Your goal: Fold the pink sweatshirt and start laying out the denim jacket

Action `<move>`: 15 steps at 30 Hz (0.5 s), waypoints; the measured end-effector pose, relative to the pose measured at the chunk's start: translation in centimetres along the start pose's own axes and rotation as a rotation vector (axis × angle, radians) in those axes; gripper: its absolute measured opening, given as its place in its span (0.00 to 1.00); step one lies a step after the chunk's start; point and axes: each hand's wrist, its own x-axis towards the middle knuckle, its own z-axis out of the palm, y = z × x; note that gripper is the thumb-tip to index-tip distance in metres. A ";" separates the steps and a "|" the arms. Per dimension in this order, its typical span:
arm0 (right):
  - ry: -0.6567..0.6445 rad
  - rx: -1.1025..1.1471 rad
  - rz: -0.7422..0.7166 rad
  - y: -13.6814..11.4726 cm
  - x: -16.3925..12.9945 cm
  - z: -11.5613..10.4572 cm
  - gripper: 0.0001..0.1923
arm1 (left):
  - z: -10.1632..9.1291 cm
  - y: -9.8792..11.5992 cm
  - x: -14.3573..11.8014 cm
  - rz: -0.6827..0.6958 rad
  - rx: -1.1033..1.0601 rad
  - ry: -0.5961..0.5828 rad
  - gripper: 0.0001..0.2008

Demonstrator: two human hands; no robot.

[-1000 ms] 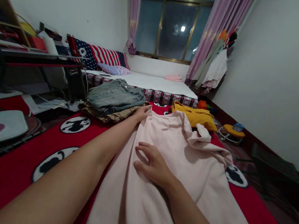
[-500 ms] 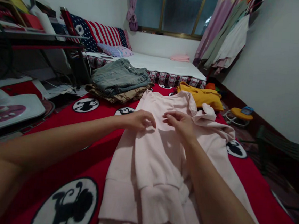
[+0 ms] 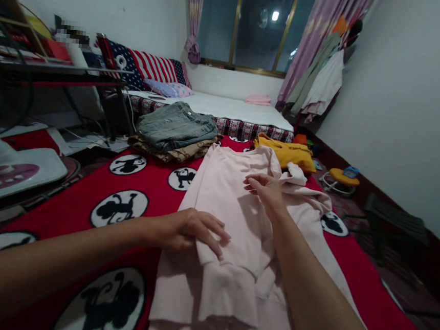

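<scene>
A pale pink sweatshirt (image 3: 225,196) lies spread on a red blanket with black-and-white monkey circles (image 3: 141,184). Its left sleeve is folded over the body. My left hand (image 3: 189,229) rests flat on that folded sleeve near the garment's left edge, fingers spread. My right hand (image 3: 266,189) is farther up, near the collar and the right shoulder, with fingertips pinching the pink fabric. The right sleeve (image 3: 299,185) lies bunched beside it.
A stack of folded clothes with denim on top (image 3: 174,130) sits at the far left of the blanket. A yellow garment (image 3: 286,153) lies beyond the sweatshirt. A mattress (image 3: 216,116) is behind, a white fan base (image 3: 7,167) at left, a low stool (image 3: 340,180) at right.
My left hand has slid back toward me along the folded sleeve. My right hand has stayed near the collar. The camera has tilted up a little.
</scene>
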 end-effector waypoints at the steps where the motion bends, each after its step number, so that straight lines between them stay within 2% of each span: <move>1: 0.006 0.005 0.006 -0.1 0.0 -0.1 0.10 | -0.6 0.4 -0.3 -0.021 -0.044 0.051 0.14; 3: 0.011 0.015 0.003 -0.4 0.0 -0.1 0.10 | -1.7 1.4 -1.2 -0.085 -0.088 0.160 0.15; 5: -0.001 0.016 -0.011 -0.5 0.0 0.0 0.11 | -2.5 2.2 -2.2 -0.144 -0.074 0.170 0.16; 7: -0.048 -0.012 -0.023 -0.5 -0.2 0.3 0.11 | -2.7 2.8 -3.0 -0.170 -0.043 0.057 0.15; 10: -0.188 -0.124 -0.059 -0.1 -0.6 1.1 0.11 | -2.7 3.2 -3.8 -0.188 0.000 -0.148 0.15; 13: -0.292 -0.316 -0.140 0.6 -1.0 2.1 0.10 | -3.5 3.4 -3.7 -0.194 -0.025 -0.312 0.25; 15: -0.303 -0.421 -0.205 1.1 -1.3 2.7 0.09 | -4.4 3.1 -2.8 -0.234 -0.086 -0.356 0.27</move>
